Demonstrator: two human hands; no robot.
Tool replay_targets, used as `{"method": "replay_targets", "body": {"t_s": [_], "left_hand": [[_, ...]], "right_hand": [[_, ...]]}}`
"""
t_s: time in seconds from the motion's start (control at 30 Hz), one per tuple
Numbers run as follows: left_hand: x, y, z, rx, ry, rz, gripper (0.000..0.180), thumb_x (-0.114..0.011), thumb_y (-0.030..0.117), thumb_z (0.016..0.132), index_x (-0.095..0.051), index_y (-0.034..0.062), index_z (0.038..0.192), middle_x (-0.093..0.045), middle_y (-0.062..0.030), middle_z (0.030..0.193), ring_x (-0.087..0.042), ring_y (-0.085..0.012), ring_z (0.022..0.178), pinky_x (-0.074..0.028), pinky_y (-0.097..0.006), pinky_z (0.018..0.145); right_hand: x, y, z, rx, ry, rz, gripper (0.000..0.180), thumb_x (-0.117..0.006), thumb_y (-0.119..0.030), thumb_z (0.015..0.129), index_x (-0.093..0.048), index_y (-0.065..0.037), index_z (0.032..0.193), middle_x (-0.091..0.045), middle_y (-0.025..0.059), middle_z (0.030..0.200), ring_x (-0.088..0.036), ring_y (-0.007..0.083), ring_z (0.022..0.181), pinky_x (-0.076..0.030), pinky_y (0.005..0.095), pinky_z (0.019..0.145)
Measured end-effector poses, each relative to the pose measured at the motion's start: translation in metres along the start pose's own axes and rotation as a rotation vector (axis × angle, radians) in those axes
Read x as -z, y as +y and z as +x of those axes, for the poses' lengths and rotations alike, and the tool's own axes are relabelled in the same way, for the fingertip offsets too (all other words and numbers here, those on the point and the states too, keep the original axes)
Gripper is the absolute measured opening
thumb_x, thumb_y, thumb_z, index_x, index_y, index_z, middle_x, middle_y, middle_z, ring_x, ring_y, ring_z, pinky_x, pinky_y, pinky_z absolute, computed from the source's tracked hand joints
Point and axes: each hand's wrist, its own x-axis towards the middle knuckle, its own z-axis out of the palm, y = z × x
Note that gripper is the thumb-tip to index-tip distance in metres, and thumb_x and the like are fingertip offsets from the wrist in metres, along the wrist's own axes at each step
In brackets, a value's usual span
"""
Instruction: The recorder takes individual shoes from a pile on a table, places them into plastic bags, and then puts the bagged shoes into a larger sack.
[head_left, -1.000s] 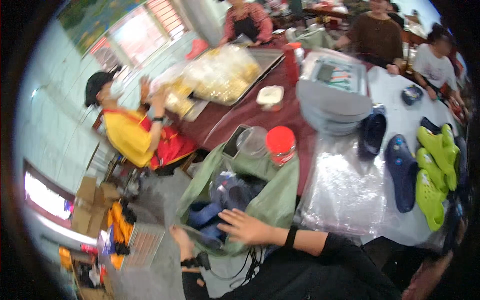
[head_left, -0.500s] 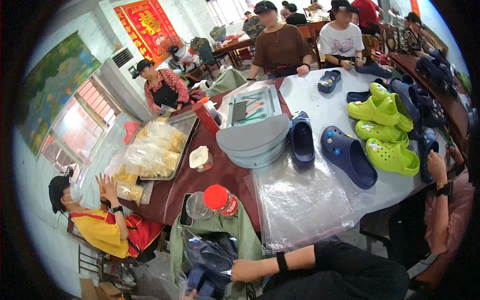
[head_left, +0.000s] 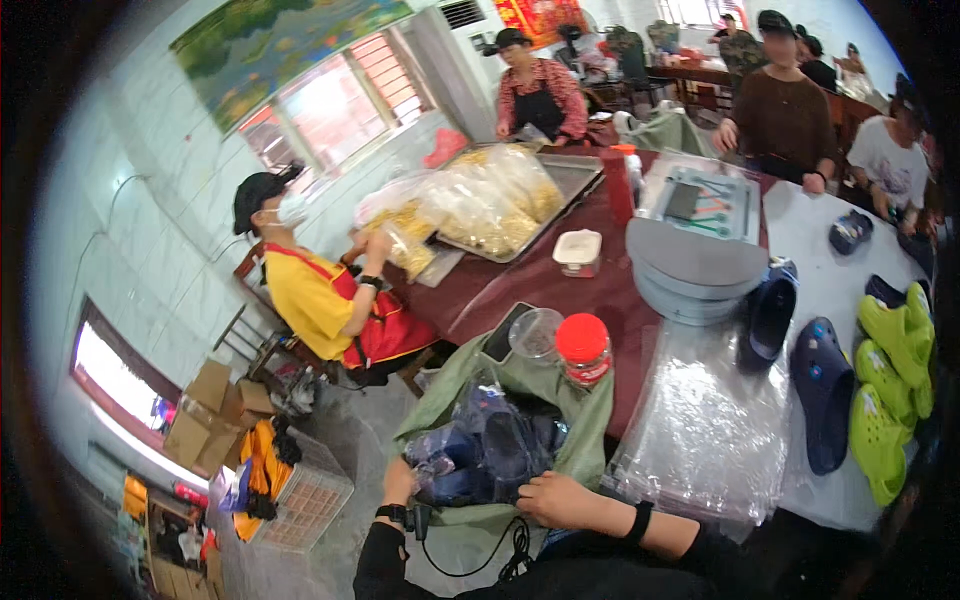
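Navy clogs in clear plastic bags (head_left: 500,435) lie in the mouth of a green woven sack (head_left: 590,425) directly before me. My left hand (head_left: 398,482) is closed at the left side of the bagged clogs, its fingertips partly hidden. Across from it, my right hand (head_left: 553,500) has its fingers curled against their right lower edge. A stack of clear plastic bags (head_left: 700,430) lies on the table to the right of the sack. Just behind the sack stand a red-lidded jar (head_left: 583,348) and a clear round tub (head_left: 536,333).
Navy clogs (head_left: 822,400) and lime-green clogs (head_left: 880,440) lie on white sheeting at right. A grey rounded machine (head_left: 695,270) stands mid-table. A metal tray (head_left: 575,185) bears yellow-filled bags. A person in yellow (head_left: 310,300) sits at left, near a plastic crate (head_left: 305,505).
My view has swung left, so the table appears farther right. My left hand has come fully into sight at the bagged clogs. The person in yellow has lowered their hands onto a bag.
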Motion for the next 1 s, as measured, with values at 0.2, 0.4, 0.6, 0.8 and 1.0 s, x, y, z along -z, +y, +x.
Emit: {"method": "replay_targets", "body": {"t_s": [0.2, 0.4, 0.6, 0.8, 1.0], "left_hand": [[0.057, -0.022, -0.011, 0.382, -0.183, -0.526, 0.029, -0.063, 0.007, 0.077, -0.056, -0.0060, 0.102, -0.063, -0.0267, 0.096, -0.061, -0.0400, 0.095, -0.048, -0.046, 0.078], [0.082, -0.020, -0.020, 0.407, 0.324, -0.563, 0.024, -0.061, 0.007, 0.082, -0.058, -0.0053, 0.102, -0.062, -0.0232, 0.096, -0.061, -0.0365, 0.091, -0.049, -0.041, 0.074], [0.062, -0.006, -0.003, 0.244, 0.193, -0.362, 0.026, -0.052, 0.020, 0.093, -0.056, -0.0040, 0.102, -0.061, -0.0209, 0.094, -0.059, -0.0350, 0.081, -0.046, -0.043, 0.073], [0.086, 0.030, -0.004, 0.140, 0.361, -0.923, 0.033, -0.043, 0.025, 0.099, -0.056, -0.0055, 0.103, -0.060, -0.0197, 0.089, -0.057, -0.0317, 0.079, -0.043, -0.039, 0.073], [0.017, -0.040, 0.028, 0.055, 0.327, -0.198, 0.035, -0.042, 0.025, 0.099, -0.053, -0.0047, 0.114, -0.059, -0.0173, 0.098, -0.057, -0.0252, 0.091, -0.043, -0.038, 0.081]], "right_hand": [[0.010, -0.004, -0.006, -0.058, 0.203, 0.035, 0.018, -0.064, -0.011, 0.066, -0.056, -0.011, 0.083, -0.049, 0.0040, 0.084, -0.056, 0.0222, 0.081, -0.044, 0.0354, 0.068], [0.020, -0.011, 0.006, 0.033, 0.270, 0.144, 0.023, -0.065, -0.008, 0.065, -0.057, -0.011, 0.086, -0.048, 0.0046, 0.083, -0.056, 0.0226, 0.079, -0.043, 0.0362, 0.066], [0.016, 0.003, -0.005, -0.035, 0.237, 0.161, 0.026, -0.065, -0.009, 0.064, -0.058, -0.010, 0.089, -0.047, 0.0042, 0.078, -0.054, 0.0232, 0.077, -0.042, 0.0359, 0.067], [0.036, -0.011, -0.007, 0.022, 0.255, 0.105, 0.024, -0.065, -0.011, 0.065, -0.058, -0.008, 0.087, -0.049, 0.0043, 0.078, -0.055, 0.0222, 0.077, -0.041, 0.0339, 0.068], [0.025, -0.007, -0.001, -0.019, 0.240, 0.047, 0.023, -0.066, -0.012, 0.063, -0.058, -0.009, 0.084, -0.047, 0.0035, 0.078, -0.053, 0.0206, 0.078, -0.040, 0.0327, 0.068]]}}
